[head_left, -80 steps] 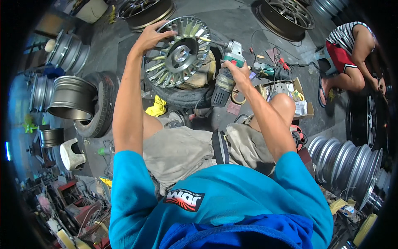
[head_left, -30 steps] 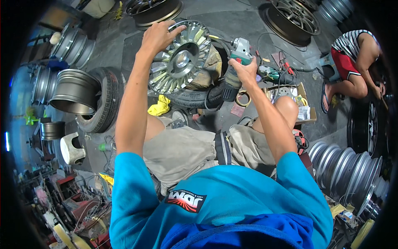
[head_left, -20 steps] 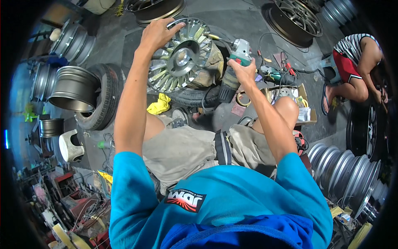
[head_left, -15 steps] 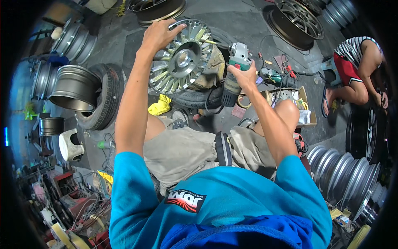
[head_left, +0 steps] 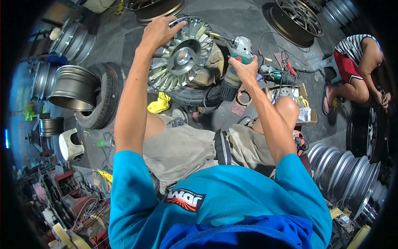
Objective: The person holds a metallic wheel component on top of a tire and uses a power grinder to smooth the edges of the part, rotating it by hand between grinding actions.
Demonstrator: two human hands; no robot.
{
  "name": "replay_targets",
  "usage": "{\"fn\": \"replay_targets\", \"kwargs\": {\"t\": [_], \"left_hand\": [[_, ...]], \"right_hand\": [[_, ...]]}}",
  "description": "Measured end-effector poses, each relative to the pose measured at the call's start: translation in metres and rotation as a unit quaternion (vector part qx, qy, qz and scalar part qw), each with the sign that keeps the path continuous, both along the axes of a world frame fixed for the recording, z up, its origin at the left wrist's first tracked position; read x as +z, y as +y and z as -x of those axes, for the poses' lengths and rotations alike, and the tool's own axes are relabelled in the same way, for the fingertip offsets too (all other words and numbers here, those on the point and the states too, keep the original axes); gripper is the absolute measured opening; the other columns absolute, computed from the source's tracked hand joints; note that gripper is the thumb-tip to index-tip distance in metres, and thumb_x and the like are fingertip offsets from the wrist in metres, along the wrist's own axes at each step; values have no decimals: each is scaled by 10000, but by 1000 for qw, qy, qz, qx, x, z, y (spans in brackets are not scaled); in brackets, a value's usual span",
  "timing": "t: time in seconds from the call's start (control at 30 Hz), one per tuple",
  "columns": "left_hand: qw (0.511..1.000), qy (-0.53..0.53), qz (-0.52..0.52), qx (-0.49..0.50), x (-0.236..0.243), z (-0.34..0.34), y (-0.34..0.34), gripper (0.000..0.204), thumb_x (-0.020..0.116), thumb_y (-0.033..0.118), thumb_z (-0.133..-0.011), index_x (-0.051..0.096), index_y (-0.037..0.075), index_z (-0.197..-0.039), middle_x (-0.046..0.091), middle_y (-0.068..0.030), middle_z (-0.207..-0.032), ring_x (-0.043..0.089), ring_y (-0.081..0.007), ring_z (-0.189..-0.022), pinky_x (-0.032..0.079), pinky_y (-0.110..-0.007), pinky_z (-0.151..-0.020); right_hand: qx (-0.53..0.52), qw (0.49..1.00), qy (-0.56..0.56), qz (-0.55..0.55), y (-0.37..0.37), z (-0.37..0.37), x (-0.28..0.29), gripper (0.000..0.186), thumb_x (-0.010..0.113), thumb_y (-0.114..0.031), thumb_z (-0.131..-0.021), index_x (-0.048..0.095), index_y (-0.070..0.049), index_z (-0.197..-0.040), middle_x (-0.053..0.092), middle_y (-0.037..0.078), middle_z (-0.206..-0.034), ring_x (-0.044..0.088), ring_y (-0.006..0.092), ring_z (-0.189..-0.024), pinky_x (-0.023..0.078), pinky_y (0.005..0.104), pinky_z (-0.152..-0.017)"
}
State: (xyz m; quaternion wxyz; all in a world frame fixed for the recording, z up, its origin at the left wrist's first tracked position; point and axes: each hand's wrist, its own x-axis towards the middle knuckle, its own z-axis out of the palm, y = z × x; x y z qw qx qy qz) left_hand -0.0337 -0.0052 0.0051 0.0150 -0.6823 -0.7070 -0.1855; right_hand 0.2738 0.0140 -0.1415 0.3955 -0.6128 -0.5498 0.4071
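My left hand [head_left: 157, 34] grips the top-left rim of a chrome multi-spoke wheel [head_left: 184, 72], which is tilted above a tyre [head_left: 188, 98] lying flat with brown padding [head_left: 213, 70] on it. In my right hand [head_left: 244, 68] is a grey and green power tool [head_left: 242, 45], gripped at its body. Its long, thin shaft [head_left: 222, 37] reaches left to the spokes at the wheel's upper right; whether the tip touches them is too small to tell. A yellow cloth [head_left: 158, 103] and a tape roll [head_left: 244, 99] lie just below the tyre.
A co-worker [head_left: 356, 70] crouches at right beside a black wheel [head_left: 354, 128]. Stacked silver rims [head_left: 340, 174] lie at lower right. A tyre [head_left: 107, 108] with a bronze rim [head_left: 72, 85] stands left, near a white stool [head_left: 66, 145]. A corded tool [head_left: 271, 74] and box [head_left: 306, 116] sit right.
Over about three seconds, the wheel, my left hand and the tool have shifted slightly right in view. In the last half second the tool's head has risen slightly. The co-worker has bent lower.
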Motion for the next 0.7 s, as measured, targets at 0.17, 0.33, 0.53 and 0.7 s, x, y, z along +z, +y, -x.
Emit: {"fn": "replay_targets", "kwargs": {"t": [0.17,0.33,0.53,0.7], "left_hand": [[995,19,-90,-32,-11,7,1,493,683,544,-974,780,87,-1130,755,-212,-945,715,-437,-941,551,-499,-823],[997,23,-73,-28,-12,7,1,490,684,538,-975,782,84,-1129,755,-219,-954,719,-431,-955,553,-498,-831],[997,19,-78,-24,-14,11,3,499,679,548,-976,782,89,-1142,756,-220,-954,721,-428,-962,553,-497,-844],[999,7,-36,-20,-6,2,2,517,672,564,-974,782,94,-1160,763,-214,-988,718,-430,-996,553,-493,-869]], "right_hand": [[22,1000,-9,4,-4,1,1,1122,913,-389,-643,382,120,-1490,636,288,-1320,661,344,-1192,527,419,-1021],[-6,999,31,10,6,-1,-6,1150,922,-391,-629,372,127,-1497,628,296,-1338,646,357,-1224,511,417,-1052],[12,1000,5,-12,3,-5,-13,1096,922,-386,-633,413,109,-1468,644,275,-1310,654,350,-1200,508,415,-1048],[-36,999,9,-21,1,1,0,1077,921,-387,-642,421,103,-1461,642,271,-1314,655,342,-1186,511,409,-1041]]}}
